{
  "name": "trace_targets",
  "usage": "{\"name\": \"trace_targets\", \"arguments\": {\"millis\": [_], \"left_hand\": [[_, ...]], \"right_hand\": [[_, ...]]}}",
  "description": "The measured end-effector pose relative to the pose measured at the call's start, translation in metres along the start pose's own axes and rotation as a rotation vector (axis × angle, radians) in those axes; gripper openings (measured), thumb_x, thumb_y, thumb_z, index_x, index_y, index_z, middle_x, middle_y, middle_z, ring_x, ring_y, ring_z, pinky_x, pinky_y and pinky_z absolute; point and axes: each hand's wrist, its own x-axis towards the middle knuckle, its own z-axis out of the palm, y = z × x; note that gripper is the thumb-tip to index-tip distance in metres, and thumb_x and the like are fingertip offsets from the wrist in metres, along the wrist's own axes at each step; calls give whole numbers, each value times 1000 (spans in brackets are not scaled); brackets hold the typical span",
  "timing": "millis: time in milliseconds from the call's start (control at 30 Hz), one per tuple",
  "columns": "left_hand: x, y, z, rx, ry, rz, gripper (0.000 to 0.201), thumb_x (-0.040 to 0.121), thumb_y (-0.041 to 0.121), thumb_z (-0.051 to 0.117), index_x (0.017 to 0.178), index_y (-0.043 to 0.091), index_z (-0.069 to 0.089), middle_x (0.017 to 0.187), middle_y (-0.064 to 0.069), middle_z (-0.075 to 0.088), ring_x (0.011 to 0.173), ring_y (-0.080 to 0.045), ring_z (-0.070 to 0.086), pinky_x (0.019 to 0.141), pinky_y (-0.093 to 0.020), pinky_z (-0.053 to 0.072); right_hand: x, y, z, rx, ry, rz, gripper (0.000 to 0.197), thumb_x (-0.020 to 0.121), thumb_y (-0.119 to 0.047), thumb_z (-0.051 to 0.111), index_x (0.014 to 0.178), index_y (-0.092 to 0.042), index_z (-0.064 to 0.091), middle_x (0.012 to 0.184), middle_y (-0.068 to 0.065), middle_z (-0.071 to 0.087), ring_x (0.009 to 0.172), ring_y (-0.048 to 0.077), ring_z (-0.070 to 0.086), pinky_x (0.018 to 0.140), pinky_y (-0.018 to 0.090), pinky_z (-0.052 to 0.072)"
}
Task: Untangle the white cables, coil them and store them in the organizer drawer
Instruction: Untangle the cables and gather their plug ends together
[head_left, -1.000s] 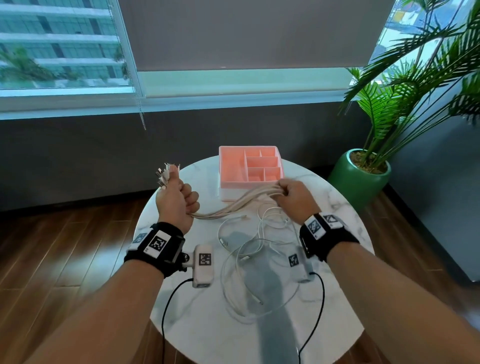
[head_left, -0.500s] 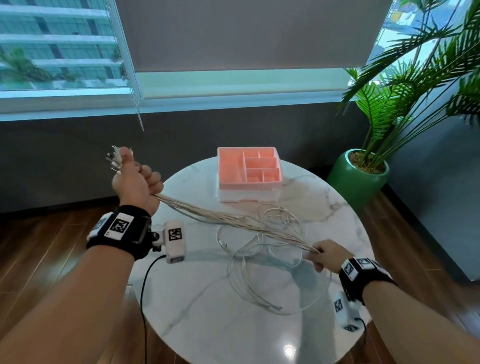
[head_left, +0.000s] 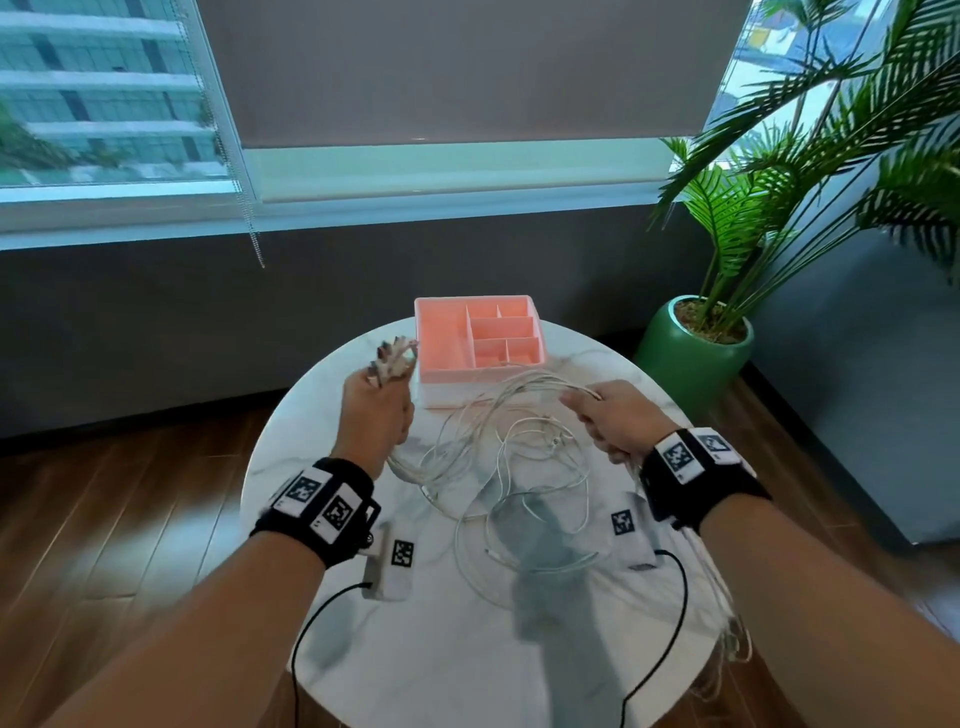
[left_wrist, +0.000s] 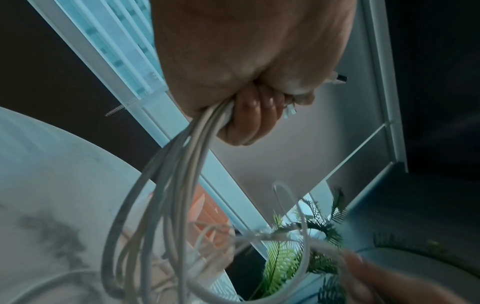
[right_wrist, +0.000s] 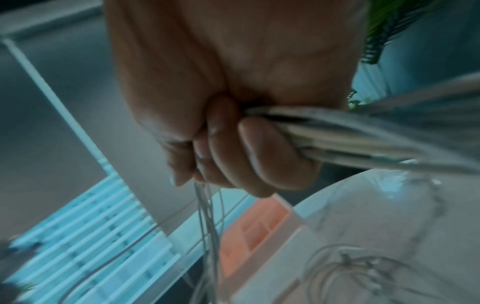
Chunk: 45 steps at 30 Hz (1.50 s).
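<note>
A bundle of white cables (head_left: 488, 431) hangs in slack loops between my two hands above the round marble table (head_left: 415, 649). My left hand (head_left: 376, 410) grips one end of the bundle, with the plugs (head_left: 393, 358) sticking up out of the fist. In the left wrist view, my left hand (left_wrist: 249, 115) is curled round the cables (left_wrist: 182, 164). My right hand (head_left: 605, 415) grips the cables further along; the strands (right_wrist: 363, 139) run out of that fist, and loose ends trail past the wrist over the table's right edge. The pink organizer drawer (head_left: 480, 343) stands open at the table's far side.
More cable loops (head_left: 519, 519) lie on the table between my arms. A potted palm in a green pot (head_left: 693, 353) stands on the floor at the right. A window and a grey wall are behind the table. Black leads run from the wrist cameras.
My hands have come back together: the left one moved right and down toward the drawer, the right one moved up and forward. The taut bundle has gone slack into loops.
</note>
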Motion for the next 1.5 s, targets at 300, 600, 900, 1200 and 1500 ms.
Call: {"name": "trace_targets", "arguments": {"millis": [300,600,900,1200,1500], "left_hand": [[-29,-24,39,125,-197,-63,28,88,27,79,72,15,59,45,6,45,38,-13,31,40,-22,25],[-9,-29,32,59,-6,-78,14,90,7,73,82,11,62,57,-3,44,43,-14,33,40,-24,30],[22,-14,3,-101,90,-58,12,95,5,67,99,-5,62,52,6,62,38,-8,30,35,-17,27],[17,-21,9,-109,-38,-75,7,92,15,73,91,12,67,87,-12,73,41,-9,23,37,-18,23],[31,-14,1,-208,89,-92,32,99,21,64,73,25,46,52,7,32,40,-7,24,38,-16,20]], "right_hand": [[-18,-39,76,-281,-242,-345,22,95,-36,60,94,-16,65,71,-8,63,54,-1,56,55,24,44],[-25,-3,83,-252,-293,-248,20,89,-29,66,76,-17,56,57,6,57,46,19,54,52,31,47],[-18,75,32,-257,-210,-111,36,96,-39,61,72,-12,58,59,4,58,48,12,56,56,29,49],[-32,37,-37,110,174,-154,45,88,-43,68,58,-17,46,43,1,43,36,15,34,39,20,27],[-65,34,-187,-174,799,-173,50,91,-49,60,68,-5,55,55,10,53,50,23,47,50,34,40]]}}
